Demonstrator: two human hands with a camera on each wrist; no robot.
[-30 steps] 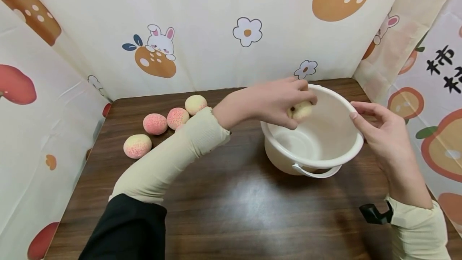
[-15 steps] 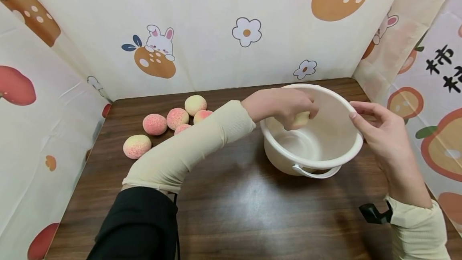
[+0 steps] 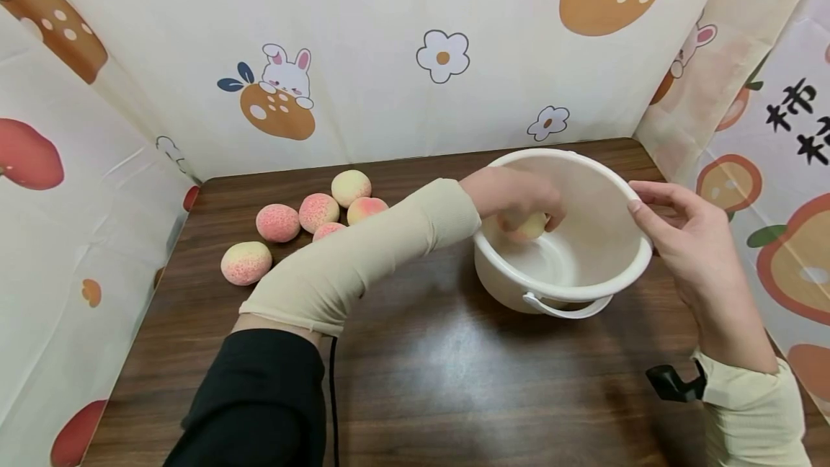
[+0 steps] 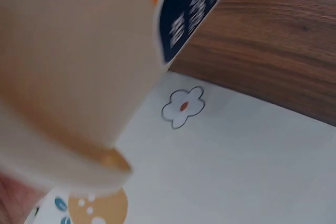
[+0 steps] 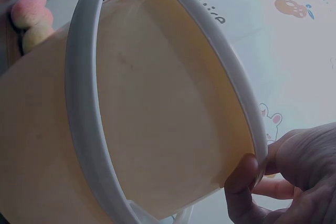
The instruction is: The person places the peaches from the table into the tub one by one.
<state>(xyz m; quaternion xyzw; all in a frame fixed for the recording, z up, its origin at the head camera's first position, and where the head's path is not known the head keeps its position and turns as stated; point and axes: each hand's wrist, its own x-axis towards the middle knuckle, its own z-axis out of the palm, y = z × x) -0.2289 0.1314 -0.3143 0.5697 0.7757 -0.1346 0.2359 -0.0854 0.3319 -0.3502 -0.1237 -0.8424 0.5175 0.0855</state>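
Observation:
A white bucket (image 3: 612, 225) stands upright on the table's right half, its handle (image 3: 570, 313) hanging down at the front. Reaching over the bucket's left rim, my left hand (image 3: 515, 192) is down inside it. The fingers grip a pale yellow peach (image 3: 534, 226), partly hidden by the hand. On the right side, my right hand (image 3: 694, 240) pinches the rim between thumb and fingers. That pinch also shows in the right wrist view, with the thumb and fingers (image 5: 242, 182) on either side of the rim. In the left wrist view the bucket's outer wall (image 4: 79, 51) hides the peach.
Several pink and yellow peaches lie grouped at the table's left, among them a speckled one (image 3: 246, 263) and a pale one (image 3: 351, 188). My left sleeve (image 3: 363, 258) partly covers the group. Patterned curtains (image 3: 363, 34) enclose the dark wooden table (image 3: 415, 380).
My left hand has moved right and down into the bucket, carrying the peach. The sleeve has uncovered more of the grouped peaches. My right hand has stayed on the rim.

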